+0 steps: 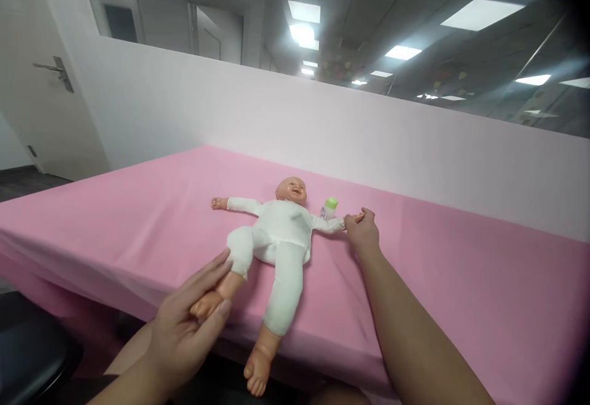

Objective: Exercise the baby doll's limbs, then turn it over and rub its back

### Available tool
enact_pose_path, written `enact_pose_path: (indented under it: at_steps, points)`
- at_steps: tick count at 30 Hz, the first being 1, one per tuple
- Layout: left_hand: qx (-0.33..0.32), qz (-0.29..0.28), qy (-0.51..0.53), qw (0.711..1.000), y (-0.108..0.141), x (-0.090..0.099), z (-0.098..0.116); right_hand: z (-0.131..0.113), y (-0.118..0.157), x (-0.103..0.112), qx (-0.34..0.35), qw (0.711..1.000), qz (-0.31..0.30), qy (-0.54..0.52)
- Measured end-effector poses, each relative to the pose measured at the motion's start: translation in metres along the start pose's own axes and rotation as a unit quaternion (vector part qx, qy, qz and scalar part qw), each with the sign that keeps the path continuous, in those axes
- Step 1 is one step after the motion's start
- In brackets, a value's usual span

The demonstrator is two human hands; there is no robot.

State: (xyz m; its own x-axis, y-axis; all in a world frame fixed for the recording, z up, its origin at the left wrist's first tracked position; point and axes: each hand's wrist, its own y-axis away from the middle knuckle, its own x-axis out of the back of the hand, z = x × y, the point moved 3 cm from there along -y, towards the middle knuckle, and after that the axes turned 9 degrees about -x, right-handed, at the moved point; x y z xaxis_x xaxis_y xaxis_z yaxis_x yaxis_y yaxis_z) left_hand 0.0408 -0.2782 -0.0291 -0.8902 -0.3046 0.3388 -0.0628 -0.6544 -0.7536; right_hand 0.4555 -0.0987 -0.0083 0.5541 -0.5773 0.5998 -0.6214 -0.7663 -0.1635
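Observation:
A baby doll (pixel 288 227) with a white cloth body lies on its back on the pink-covered table (pixel 428 282), its head toward the wall and its feet over the near edge. Around the doll's foot and lower leg on the left side of the picture, my left hand (pixel 184 319) is closed, thumb below and fingers along the shin. My right hand (pixel 363 230) grips the doll's hand at the end of its outstretched arm, on the right side. Just behind that arm stands a small bottle (pixel 329 207) with a green cap, partly hidden by the arm.
A white wall (pixel 295 116) with a wide window above it runs along the table's far side. At the left is a door (pixel 41 73) with a metal handle. A black chair (pixel 37 343) stands at the lower left, close to the table's near edge.

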Motion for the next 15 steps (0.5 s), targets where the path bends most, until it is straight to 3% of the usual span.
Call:
enact_pose_path:
  at_steps: [4,7,12,15]
  points:
    - [-0.042,-0.041,-0.068,0.996,0.032,0.009,-0.005,0.010,-0.008,-0.013,-0.032,0.996,-0.072,0.044]
    - [-0.069,-0.064,-0.094,0.991,0.039,0.010,-0.009,0.010,-0.007,-0.017,-0.026,0.995,-0.079,0.048]
    - [-0.101,-0.066,-0.105,0.987,0.022,0.008,-0.005,-0.007,0.006,-0.009,0.030,0.998,-0.022,-0.041]
    - [-0.135,-0.081,-0.098,0.983,-0.002,0.001,0.000,-0.031,0.027,-0.010,0.102,0.985,-0.043,-0.129]
